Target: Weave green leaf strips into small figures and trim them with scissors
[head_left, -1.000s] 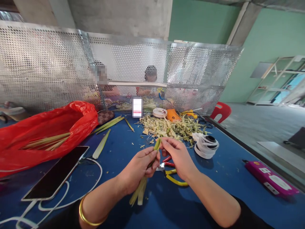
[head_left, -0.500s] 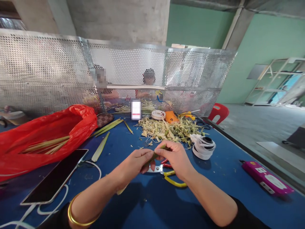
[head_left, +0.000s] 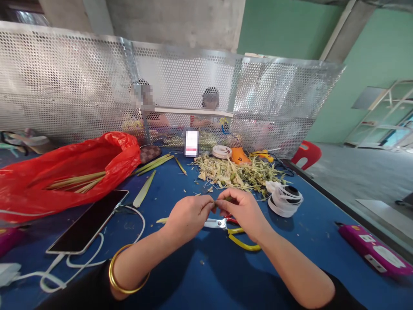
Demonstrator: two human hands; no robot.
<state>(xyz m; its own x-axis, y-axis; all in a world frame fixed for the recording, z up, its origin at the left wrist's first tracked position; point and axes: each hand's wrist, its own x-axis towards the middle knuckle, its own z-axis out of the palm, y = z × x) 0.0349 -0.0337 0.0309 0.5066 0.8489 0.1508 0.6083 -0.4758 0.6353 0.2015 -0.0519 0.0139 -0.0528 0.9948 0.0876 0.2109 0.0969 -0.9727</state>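
Above the middle of the blue table (head_left: 200, 284), my left hand (head_left: 190, 215) and my right hand (head_left: 240, 211) meet with fingertips pinched. Between them is a narrow green leaf strip (head_left: 228, 199), mostly hidden by the fingers. A pale yellow leaf end (head_left: 161, 220) shows left of my left hand; I cannot tell if it belongs to the held strip. Just beneath the hands lie pruning shears (head_left: 217, 223) with red and yellow handles, partly covered by my right hand. Beyond my fingers spreads a heap of pale green leaf scraps (head_left: 238, 172).
At left are a red plastic bag (head_left: 119, 148) of long stalks, a tablet (head_left: 88, 221) with white cables and a loose leaf piece (head_left: 144, 189). Right stand a white ribbon roll (head_left: 284, 202) and a purple box (head_left: 374, 249). A perforated metal screen (head_left: 274, 94) closes the back; people sit behind it.
The view has shifted, so the table things sit further right. My left hand has turned, its back now facing up more, and less of the green strip shows between my fingers.
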